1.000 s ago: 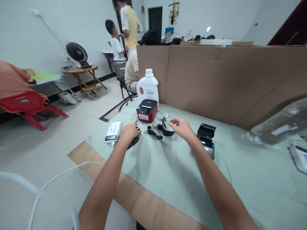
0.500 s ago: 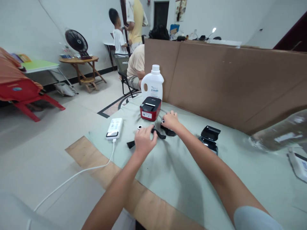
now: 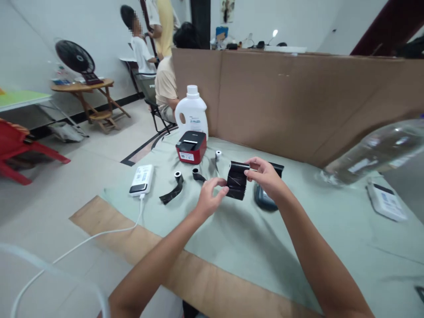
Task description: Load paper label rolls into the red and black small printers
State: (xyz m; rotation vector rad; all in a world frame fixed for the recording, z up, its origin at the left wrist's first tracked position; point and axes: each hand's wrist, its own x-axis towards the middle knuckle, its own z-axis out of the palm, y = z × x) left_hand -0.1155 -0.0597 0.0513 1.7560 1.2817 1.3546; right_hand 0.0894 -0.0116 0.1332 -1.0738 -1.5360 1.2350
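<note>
Just above the table, a black paper roll [image 3: 237,181] is partly unrolled, with its loose strip hanging down. My right hand [image 3: 265,176] pinches the upper right side of this roll. At the strip's left edge, my left hand [image 3: 211,196] is closed on it between thumb and fingers. Behind my right hand is a small dark printer [image 3: 263,198] with its lid up, partly hidden. Left of my hands lie a black roll with a white core [image 3: 175,185], a smaller black roll [image 3: 198,173] and a small white-ended roll [image 3: 218,154].
A red-and-black printer [image 3: 191,148] stands before a white jug [image 3: 192,110]. A white power bank [image 3: 141,180] with a cable sits at left. Along the back runs a cardboard wall [image 3: 265,101]. A large clear bottle [image 3: 377,148] and a white device [image 3: 386,201] are at right.
My right hand has lifted a black roll and moved right, towards the dark printer. My left hand has left the other rolls and joined it on the strip. The view has shifted right.
</note>
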